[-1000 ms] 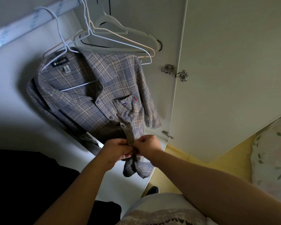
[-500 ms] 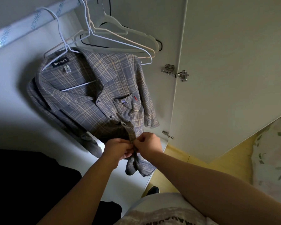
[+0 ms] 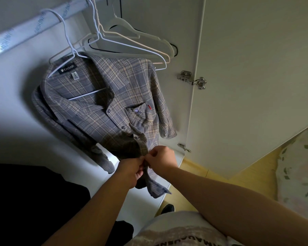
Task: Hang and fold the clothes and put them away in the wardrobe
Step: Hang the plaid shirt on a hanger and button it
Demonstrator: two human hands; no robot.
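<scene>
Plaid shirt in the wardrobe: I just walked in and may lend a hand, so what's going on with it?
A person is working on the plaid shirt, which hangs on a white hanger from the wardrobe rail. The left hand and right hand both pinch the shirt's front edges low down, apparently fastening a button; the buttons above look done up. Several empty hangers hang beside it, and the wardrobe door stands open.

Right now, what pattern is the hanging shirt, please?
The shirt is grey-blue and beige plaid; head view.
</scene>
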